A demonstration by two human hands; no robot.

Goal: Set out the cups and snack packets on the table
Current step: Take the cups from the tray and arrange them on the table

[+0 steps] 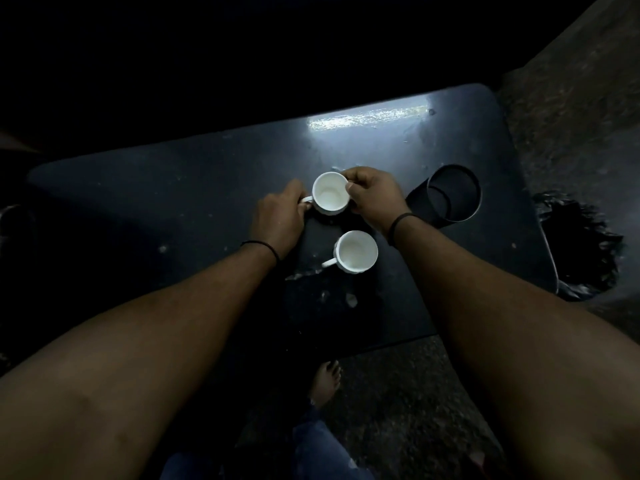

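Two empty white cups stand upright on a dark table [145, 202]. The far cup [330, 195] is held from both sides: my left hand [278, 218] pinches its handle on the left, and my right hand [372, 197] grips its right rim and wall. The near cup [356, 251] stands free just below it, its handle pointing to the lower left. No snack packets can be seen in this dim view.
A dark cylindrical container [450, 194] lies on its side to the right of my right hand, mouth facing me. A black bag-lined bin [585, 251] stands beyond the table's right edge. My bare foot [325, 381] is on the floor below the near edge.
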